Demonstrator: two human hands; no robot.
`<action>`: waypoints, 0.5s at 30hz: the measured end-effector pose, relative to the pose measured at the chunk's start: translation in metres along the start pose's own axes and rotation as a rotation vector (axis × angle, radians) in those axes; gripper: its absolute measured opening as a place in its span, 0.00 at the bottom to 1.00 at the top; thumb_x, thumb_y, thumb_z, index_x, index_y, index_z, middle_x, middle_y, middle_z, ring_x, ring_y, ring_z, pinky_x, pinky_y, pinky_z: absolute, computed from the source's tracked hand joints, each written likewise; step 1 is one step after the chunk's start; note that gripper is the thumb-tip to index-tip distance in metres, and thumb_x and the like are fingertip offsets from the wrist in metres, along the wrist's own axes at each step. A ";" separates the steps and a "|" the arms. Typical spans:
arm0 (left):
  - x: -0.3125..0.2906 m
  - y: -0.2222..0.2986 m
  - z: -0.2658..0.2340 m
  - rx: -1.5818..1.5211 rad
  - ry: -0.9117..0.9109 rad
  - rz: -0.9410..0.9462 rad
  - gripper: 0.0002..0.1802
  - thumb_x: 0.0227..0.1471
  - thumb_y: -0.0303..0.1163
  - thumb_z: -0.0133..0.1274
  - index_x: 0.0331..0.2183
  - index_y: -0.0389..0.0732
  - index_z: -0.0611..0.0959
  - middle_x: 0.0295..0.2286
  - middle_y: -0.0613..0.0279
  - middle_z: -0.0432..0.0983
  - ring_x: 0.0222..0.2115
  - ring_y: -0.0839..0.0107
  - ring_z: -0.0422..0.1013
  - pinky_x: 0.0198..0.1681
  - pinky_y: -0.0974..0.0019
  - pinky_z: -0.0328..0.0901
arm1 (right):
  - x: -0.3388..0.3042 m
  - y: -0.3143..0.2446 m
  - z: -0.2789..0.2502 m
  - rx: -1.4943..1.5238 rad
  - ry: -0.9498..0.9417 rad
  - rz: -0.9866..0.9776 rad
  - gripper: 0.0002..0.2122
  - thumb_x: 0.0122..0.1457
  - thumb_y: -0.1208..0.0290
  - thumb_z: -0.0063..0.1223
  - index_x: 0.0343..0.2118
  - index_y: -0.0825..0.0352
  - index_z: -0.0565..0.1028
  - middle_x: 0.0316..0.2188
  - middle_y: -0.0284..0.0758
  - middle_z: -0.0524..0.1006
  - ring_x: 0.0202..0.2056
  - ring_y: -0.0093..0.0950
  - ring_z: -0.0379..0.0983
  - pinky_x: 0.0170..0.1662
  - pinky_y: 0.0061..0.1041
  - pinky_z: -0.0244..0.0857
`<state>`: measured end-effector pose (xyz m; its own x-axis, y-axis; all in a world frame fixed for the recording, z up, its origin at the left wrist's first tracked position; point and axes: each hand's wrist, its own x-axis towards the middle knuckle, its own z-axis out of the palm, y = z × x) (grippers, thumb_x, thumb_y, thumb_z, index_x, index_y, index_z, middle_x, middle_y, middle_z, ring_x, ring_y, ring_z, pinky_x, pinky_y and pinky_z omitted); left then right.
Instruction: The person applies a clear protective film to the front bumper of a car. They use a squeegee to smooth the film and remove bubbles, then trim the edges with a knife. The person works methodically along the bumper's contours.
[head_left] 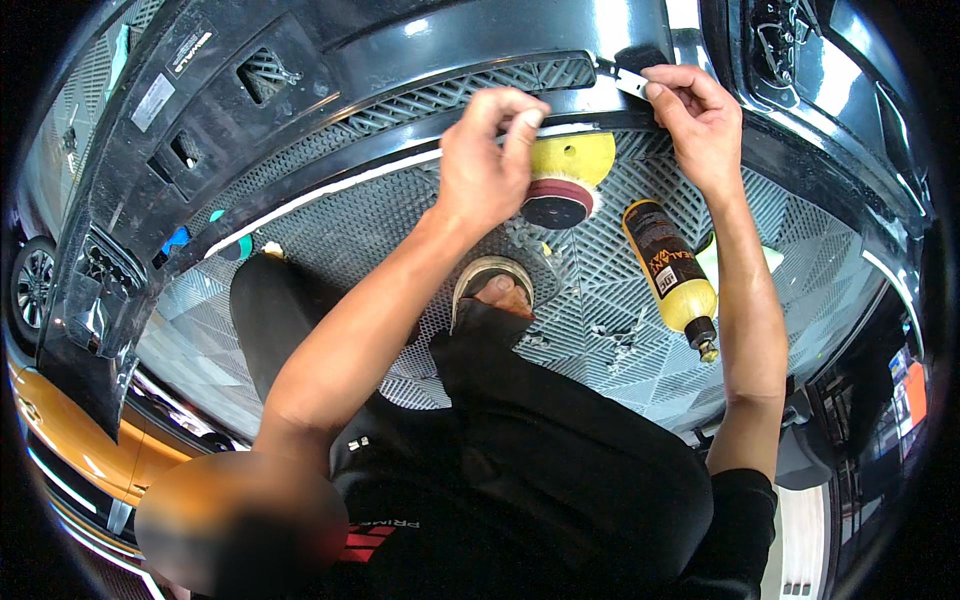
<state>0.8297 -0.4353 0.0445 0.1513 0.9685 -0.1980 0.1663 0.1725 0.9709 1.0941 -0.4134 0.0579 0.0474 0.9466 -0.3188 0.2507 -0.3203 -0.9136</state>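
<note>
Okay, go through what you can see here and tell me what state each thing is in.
Black car panel: slotted, white strip along its edge.
Small white piece: pinched in the right hand.
Left hand: fingers curled, contents unclear.
Yellow bottle: lying on its side, open or closed unclear.
Yellow pad: partly hidden.
Red-rimmed disc: black face up.
Light green cloth: mostly hidden.
</note>
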 end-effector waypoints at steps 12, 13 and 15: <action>-0.066 0.033 -0.166 0.219 0.020 -0.263 0.10 0.72 0.33 0.55 0.44 0.35 0.79 0.34 0.63 0.82 0.36 0.77 0.76 0.45 0.68 0.73 | 0.002 0.003 -0.006 0.005 -0.012 0.102 0.12 0.70 0.74 0.60 0.54 0.67 0.84 0.32 0.23 0.79 0.30 0.13 0.68 0.34 0.16 0.62; -0.072 0.033 -0.182 0.237 0.036 -0.231 0.09 0.73 0.33 0.53 0.44 0.36 0.77 0.33 0.63 0.81 0.35 0.77 0.75 0.44 0.67 0.72 | 0.003 -0.001 -0.003 -0.058 -0.010 0.072 0.11 0.70 0.74 0.58 0.52 0.68 0.84 0.30 0.24 0.78 0.29 0.13 0.68 0.33 0.17 0.62; -0.074 0.034 -0.212 0.339 0.042 -0.166 0.09 0.75 0.34 0.48 0.42 0.38 0.74 0.31 0.64 0.76 0.34 0.74 0.72 0.43 0.66 0.71 | 0.009 0.009 -0.016 0.075 -0.092 0.152 0.10 0.69 0.75 0.57 0.50 0.69 0.84 0.30 0.24 0.78 0.28 0.14 0.69 0.32 0.17 0.62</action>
<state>0.6176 -0.4629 0.1210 0.0558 0.9400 -0.3365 0.4992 0.2656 0.8248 1.1120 -0.4070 0.0504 -0.0098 0.8809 -0.4731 0.1748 -0.4643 -0.8682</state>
